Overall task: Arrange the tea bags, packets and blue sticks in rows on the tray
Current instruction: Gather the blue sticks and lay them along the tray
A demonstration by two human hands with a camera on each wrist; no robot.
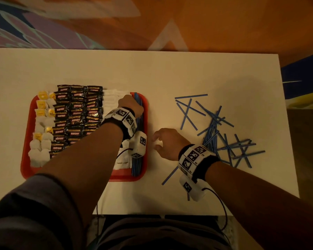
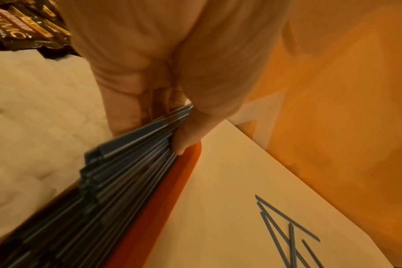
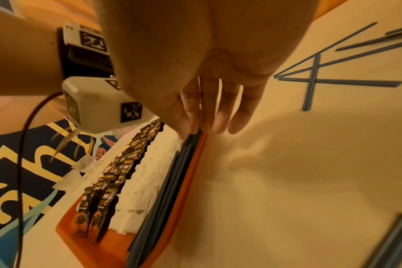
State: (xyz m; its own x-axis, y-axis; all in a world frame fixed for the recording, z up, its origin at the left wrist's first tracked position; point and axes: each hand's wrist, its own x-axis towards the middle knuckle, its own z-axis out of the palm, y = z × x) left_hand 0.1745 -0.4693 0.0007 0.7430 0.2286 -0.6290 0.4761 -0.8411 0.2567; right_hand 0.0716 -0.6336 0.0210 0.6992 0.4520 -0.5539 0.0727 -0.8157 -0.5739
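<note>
The red tray (image 1: 25, 170) holds a column of tea bags (image 1: 40, 141) with yellow tags, rows of black packets (image 1: 78, 112), white sugar packets (image 1: 110, 98) and a bundle of blue sticks (image 1: 136, 165) along its right rim. My left hand (image 1: 134, 105) is at the tray's far right corner. In the left wrist view this hand (image 2: 154, 130) pinches the far end of the stick bundle (image 2: 126, 172) between thumb and fingers. My right hand (image 1: 161, 143) hovers over the table just right of the tray, with its fingers (image 3: 216, 117) relaxed and holding nothing.
Several loose blue sticks (image 1: 213, 127) lie scattered and crossed on the white table (image 1: 170, 73) to the right of my right hand. One stick (image 1: 170, 175) lies under my right wrist. The table's right edge is just beyond the pile.
</note>
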